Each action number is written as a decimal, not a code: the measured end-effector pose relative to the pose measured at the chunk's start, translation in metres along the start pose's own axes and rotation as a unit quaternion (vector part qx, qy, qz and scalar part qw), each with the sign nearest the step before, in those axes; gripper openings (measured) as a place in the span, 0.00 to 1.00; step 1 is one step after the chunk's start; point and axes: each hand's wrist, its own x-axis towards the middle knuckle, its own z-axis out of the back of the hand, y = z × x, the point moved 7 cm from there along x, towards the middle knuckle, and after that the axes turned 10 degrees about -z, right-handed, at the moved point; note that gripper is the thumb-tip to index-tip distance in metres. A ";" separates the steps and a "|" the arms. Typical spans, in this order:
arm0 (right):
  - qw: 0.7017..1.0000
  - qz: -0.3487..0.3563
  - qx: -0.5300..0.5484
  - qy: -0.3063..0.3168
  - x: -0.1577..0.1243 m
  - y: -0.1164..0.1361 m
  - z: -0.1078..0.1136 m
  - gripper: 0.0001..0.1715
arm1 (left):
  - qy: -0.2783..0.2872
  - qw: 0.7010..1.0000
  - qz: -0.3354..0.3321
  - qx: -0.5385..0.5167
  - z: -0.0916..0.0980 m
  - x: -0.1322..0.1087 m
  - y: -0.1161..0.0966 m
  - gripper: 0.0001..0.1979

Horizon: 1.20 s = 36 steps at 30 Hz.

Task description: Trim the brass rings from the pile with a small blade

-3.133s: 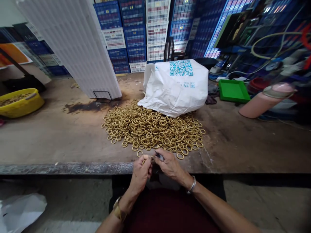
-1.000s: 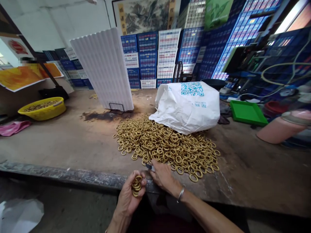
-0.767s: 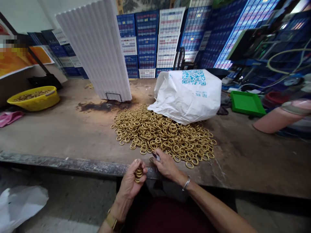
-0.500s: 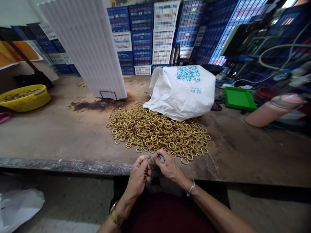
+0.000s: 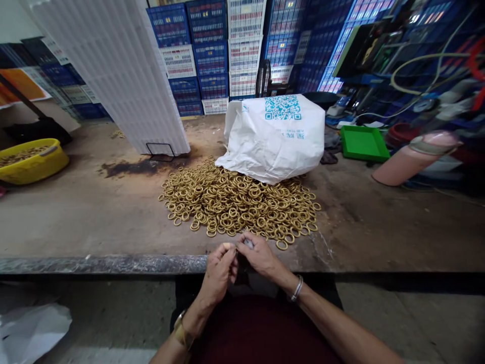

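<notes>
rings beyond our right hand, gripping a grey tool, seem mostly unworked; what our curled-up left hand holds, we can't tell.

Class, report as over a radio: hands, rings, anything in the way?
Left hand curled, close against right hand, which grips a grey object. Rings heaped beyond both. Possibly in the way: bag, over the rings' far side.
</notes>
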 end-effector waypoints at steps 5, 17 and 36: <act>0.999 -0.019 0.037 0.024 0.000 -0.001 -0.002 0.09 | 0.016 0.997 0.028 -0.074 -0.004 -0.002 0.001 0.14; 0.971 0.110 -0.212 0.019 -0.017 0.007 -0.006 0.07 | -0.021 0.999 -0.010 -0.026 0.001 -0.003 -0.003 0.14; 0.907 0.107 -0.405 -0.041 0.017 0.014 -0.029 0.12 | -0.018 0.980 0.039 -0.195 0.009 -0.028 0.000 0.14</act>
